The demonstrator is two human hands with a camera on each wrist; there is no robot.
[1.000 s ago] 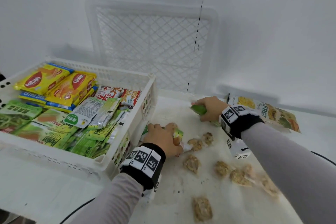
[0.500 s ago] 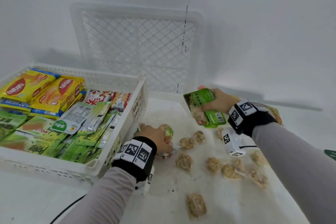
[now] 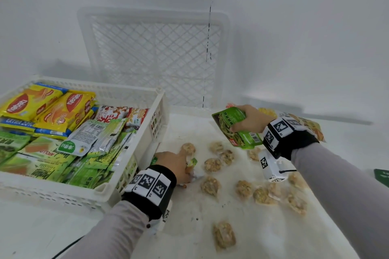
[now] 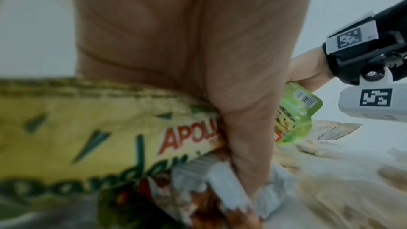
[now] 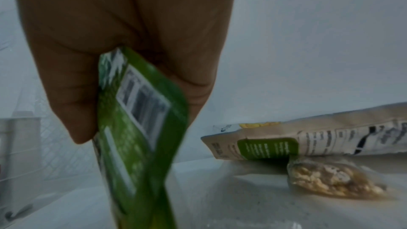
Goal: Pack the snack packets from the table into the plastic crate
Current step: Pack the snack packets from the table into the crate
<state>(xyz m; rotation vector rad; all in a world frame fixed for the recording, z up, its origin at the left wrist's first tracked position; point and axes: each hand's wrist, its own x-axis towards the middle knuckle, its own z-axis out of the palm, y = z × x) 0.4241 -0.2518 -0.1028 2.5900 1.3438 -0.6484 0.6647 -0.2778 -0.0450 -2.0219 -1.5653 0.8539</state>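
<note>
My right hand (image 3: 248,119) grips a green noodle packet (image 3: 235,130) lifted above the table, right of the white plastic crate (image 3: 134,183); the same green packet (image 5: 141,128) hangs from my fingers in the right wrist view. My left hand (image 3: 174,162) lies low on the table beside the crate's right wall, curled round a yellow-green pandan packet (image 4: 88,137) and a silvery red-brown packet (image 4: 209,194). The crate holds several yellow wafer packs (image 3: 63,109) and green packets (image 3: 42,164). Several clear-wrapped oat cookies (image 3: 210,185) lie scattered on the table.
A second white crate (image 3: 153,57) leans upright against the back wall. A beige fruit-cereal bag (image 3: 311,126) lies behind my right wrist, the same bag (image 5: 319,138) showing in the right wrist view. A dark green object (image 3: 382,176) sits at the right edge.
My right hand has raised the green packet off the table and tipped it up. My left hand stays low by the crate wall, holding its packets.
</note>
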